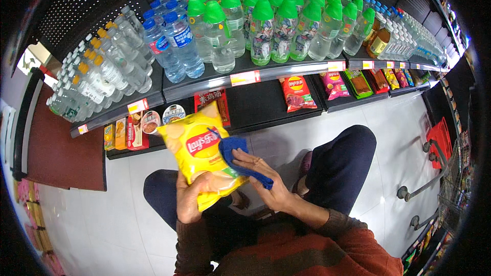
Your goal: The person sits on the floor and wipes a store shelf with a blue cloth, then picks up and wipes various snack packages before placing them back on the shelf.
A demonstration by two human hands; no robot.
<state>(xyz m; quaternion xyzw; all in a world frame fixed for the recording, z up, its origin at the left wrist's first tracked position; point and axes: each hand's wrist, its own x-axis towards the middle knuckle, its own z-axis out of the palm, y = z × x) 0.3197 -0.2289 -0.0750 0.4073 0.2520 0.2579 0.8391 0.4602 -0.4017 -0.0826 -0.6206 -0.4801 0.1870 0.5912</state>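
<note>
My left hand (pixel 190 195) grips a yellow Lay's chip bag (pixel 199 153) by its lower left side, with the thumb across the front. The bag is tilted and held above my knees, before the shelf. A dark blue cloth (pixel 234 151) lies against the bag's right side. My right hand (pixel 268 182) holds that cloth, fingers extended over it. Part of the bag's lower right edge is behind the cloth and the right hand.
Green-capped bottles (pixel 262 30) and blue-capped water bottles (pixel 184 44) crowd the shelf ahead. Below, on the low black shelf (pixel 257 107), stand a red Lay's bag (pixel 297 94) and cup-shaped packs (pixel 173 114). A wire cart (pixel 452 191) is at the right.
</note>
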